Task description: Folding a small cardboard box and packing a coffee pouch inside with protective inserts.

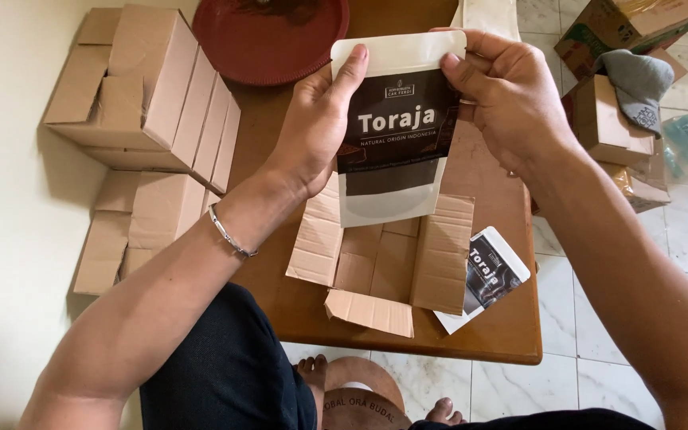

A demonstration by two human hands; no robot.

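Both hands were clamped on a white and dark brown stand-up pouch [396, 131], held upright above the open cardboard box [384, 263]. On the pouch's near edge, the left hand [316, 127] gripped with its thumb laid up the front face to the top seal. On the opposite top corner, the right hand [507, 95] pinched with its thumb on the front and fingers curled behind. A ring showed on one finger of the right hand.

Of the surroundings, the wooden table [495, 334] was the largest item, set over a pale tiled floor [599, 374]. Stacked closed cartons [149, 87] stood against the wall at the table's left, with further closed cartons [133, 227] below them. A round dark red tray [268, 36] lay at the far edge of the table, just behind the left hand. The open cardboard box sat on the table directly beneath the pouch, its flaps spread outward; the pouch's lower edge overlapped the box opening from the camera's view. To the right, on the floor, were small opened cartons [611, 119] with a grey cloth [639, 80] draped over one. A second pouch [487, 275] of the same kind lay flat on the table, partly tucked under the box's right flap. A metal bracelet [228, 235] circled the left wrist.
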